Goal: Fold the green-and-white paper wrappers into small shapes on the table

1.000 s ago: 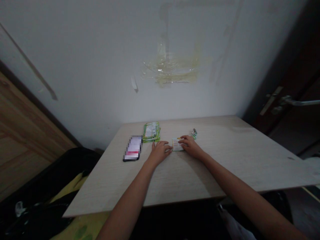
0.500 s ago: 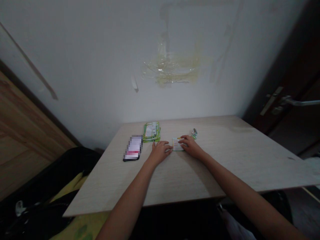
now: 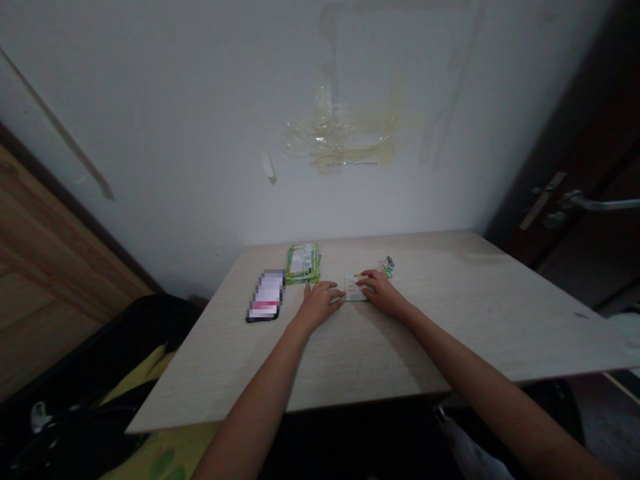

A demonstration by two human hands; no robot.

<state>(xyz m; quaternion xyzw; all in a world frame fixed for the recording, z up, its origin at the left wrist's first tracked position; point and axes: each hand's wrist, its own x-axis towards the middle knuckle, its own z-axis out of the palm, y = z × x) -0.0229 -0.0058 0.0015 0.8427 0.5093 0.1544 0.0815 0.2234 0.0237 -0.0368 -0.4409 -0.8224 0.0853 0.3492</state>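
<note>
A small pale packet (image 3: pixel 353 289) with yellow and red print lies flat on the light wooden table (image 3: pixel 450 320). My right hand (image 3: pixel 381 291) rests on the packet's right side, fingers stretched over it. My left hand (image 3: pixel 320 302) lies flat on the table just left of the packet, fingers spread, with its fingertips at the packet's left edge. Neither hand lifts anything.
A green and white pouch (image 3: pixel 303 262) lies near the wall behind my left hand. A phone (image 3: pixel 267 296) lies to its left. A small green scrap (image 3: pixel 389 267) sits behind my right hand. A door with a metal handle (image 3: pixel 585 202) stands at right, dark bags (image 3: pixel 100 373) at left.
</note>
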